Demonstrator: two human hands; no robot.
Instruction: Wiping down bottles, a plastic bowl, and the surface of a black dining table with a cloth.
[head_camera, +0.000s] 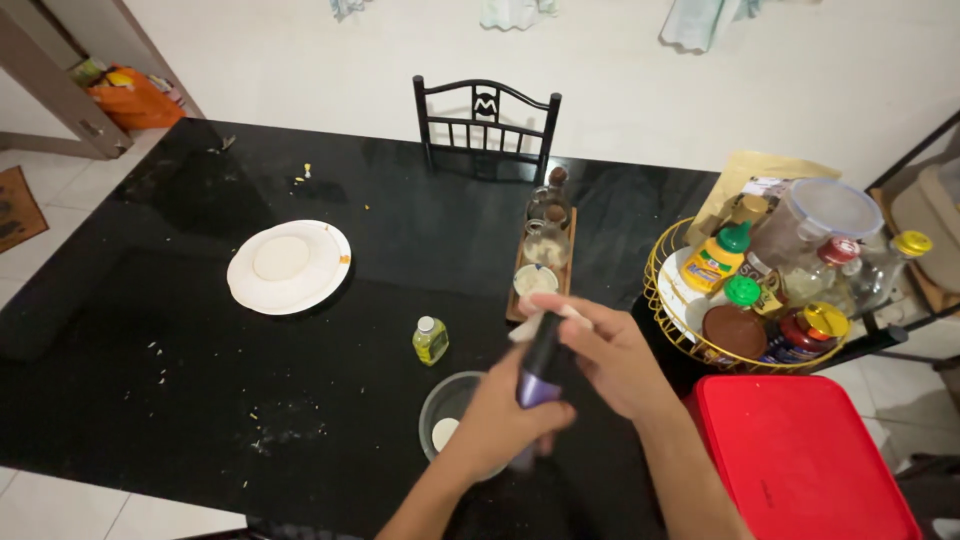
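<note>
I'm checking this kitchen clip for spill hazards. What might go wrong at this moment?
1. Both hands, left hand and right hand, work the purple bottle right over the glass bowl; a slip might drop it in or knock the bowl.
2. The small yellow bottle stands close by and could be tipped by an elbow or wrist.

Glossy black stone table (200, 330), glass bowl (447, 400)

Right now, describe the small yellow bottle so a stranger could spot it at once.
Start at the black table and find the white plate on its left half. To the plate's right, just left of the left hand, stands the small bottle. It alone holds yellow liquid under a white cap, standing apart from everything else.
</note>
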